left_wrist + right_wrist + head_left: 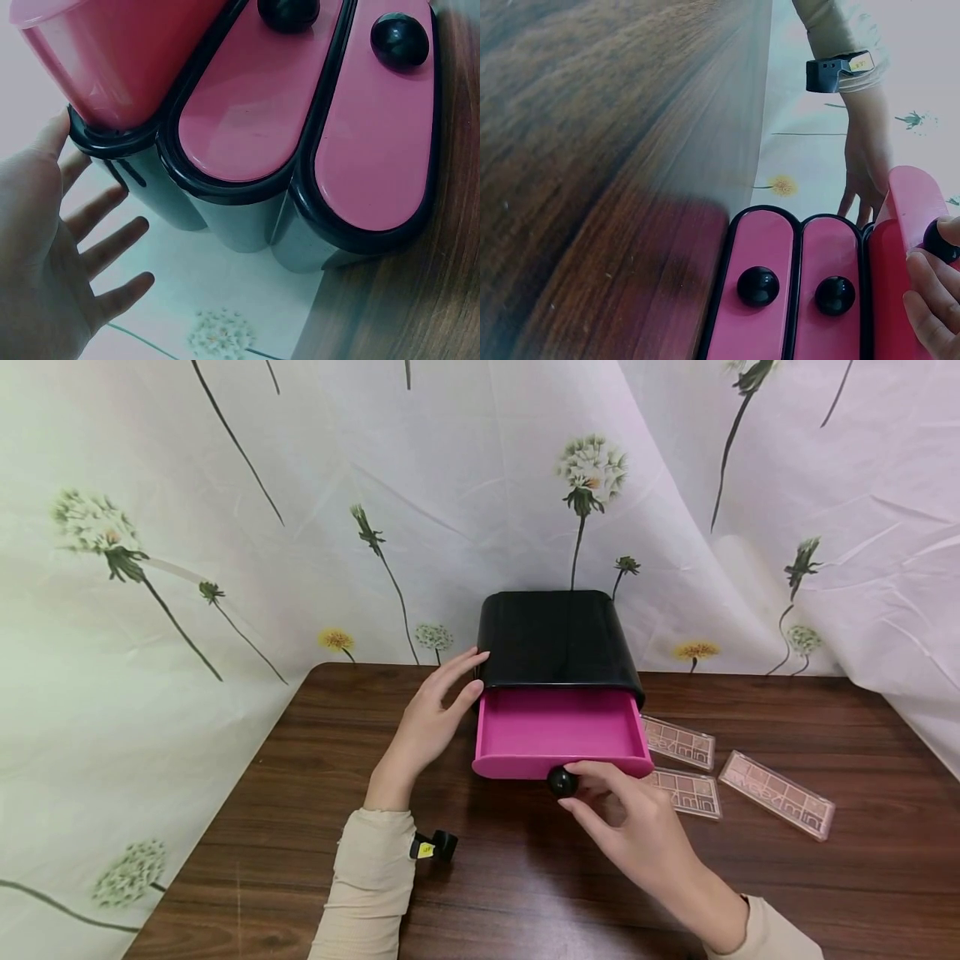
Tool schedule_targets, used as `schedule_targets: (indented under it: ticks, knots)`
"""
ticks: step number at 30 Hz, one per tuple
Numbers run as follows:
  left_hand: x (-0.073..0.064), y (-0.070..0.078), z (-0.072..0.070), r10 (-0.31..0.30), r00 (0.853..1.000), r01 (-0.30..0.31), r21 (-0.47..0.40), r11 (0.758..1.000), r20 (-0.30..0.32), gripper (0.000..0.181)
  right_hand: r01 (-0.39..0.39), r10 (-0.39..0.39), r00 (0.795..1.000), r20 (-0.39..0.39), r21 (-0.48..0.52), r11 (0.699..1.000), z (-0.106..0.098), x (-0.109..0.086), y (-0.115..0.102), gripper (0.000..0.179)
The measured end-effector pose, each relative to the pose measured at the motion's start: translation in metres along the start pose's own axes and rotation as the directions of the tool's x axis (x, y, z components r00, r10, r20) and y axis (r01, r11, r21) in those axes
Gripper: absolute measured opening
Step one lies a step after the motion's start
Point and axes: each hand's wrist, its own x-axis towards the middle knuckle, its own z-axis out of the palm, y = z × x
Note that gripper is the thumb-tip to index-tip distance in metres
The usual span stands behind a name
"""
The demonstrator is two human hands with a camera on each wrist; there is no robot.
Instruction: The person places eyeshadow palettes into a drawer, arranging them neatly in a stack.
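Pink plastic drawer extended | right hand pinches round black knob | left hand spread against glossy cabinet

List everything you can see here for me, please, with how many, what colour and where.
Cabinet: one, black, on the table near its back edge.
Open drawer: one, pink, top of the cabinet.
Shut drawers: two, pink, below the open one.
Knobs: three, black, one on each drawer front.
Makeup palettes: three, clear with pinkish-brown shades, right of the cabinet; two partly hidden.
Table: one, dark brown, under the cabinet and palettes.
Flowered cloth: seemingly one, whitish, behind the table.
Wrist camera: one plainly seen, black with a yellow label, at the left cuff.
Sleeves: two, beige, on both arms.
Left hand: one, against the cabinet's left side.
Right hand: one, pinching the open drawer's knob.
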Motion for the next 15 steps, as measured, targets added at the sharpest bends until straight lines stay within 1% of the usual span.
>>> schedule_targets:
  ticks: [15]
  knots:
    - [-0.0002, 0.0005, 0.0002, -0.001, 1.000, 0.001, 0.002, 1.000, 0.001, 0.046, 0.011, -0.011, 1.000, -0.002, -0.004, 1.000, 0.0024, -0.0053, 0.0011, 0.034]
